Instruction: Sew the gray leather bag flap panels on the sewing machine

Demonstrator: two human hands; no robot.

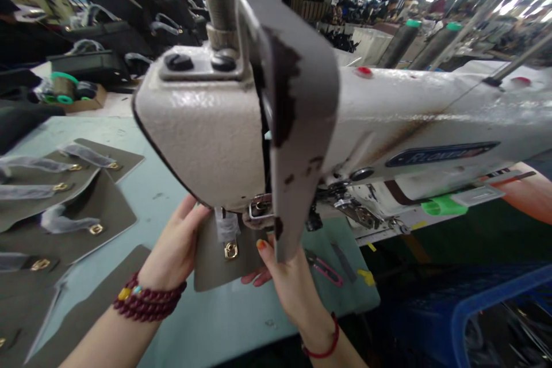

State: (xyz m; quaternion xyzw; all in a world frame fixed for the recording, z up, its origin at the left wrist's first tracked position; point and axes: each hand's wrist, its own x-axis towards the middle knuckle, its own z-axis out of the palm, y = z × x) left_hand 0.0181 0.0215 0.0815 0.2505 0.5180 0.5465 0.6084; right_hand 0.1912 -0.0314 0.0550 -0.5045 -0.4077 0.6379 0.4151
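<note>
A grey-brown leather-like panel (211, 273) lies under the head of a white sewing machine (202, 132). On the panel is a plastic-wrapped strap tab (227, 225) ending in a gold metal buckle (231, 250). My left hand (179, 241) holds the panel's left edge, its fingertips partly hidden behind the machine head. At the near right edge, my right hand (288, 282) grips the panel with the thumb on top and fingers underneath. The machine's grey guard hides part of this hand. The needle area is mostly covered.
Similar panels with wrapped straps (99, 207) lie overlapping at left on the pale green table (190, 333). Pink-handled thread snips (325, 270) rest right of my right hand. A blue crate (457, 322) stands at lower right. Thread spools (64, 89) and black bags (107, 29) are behind.
</note>
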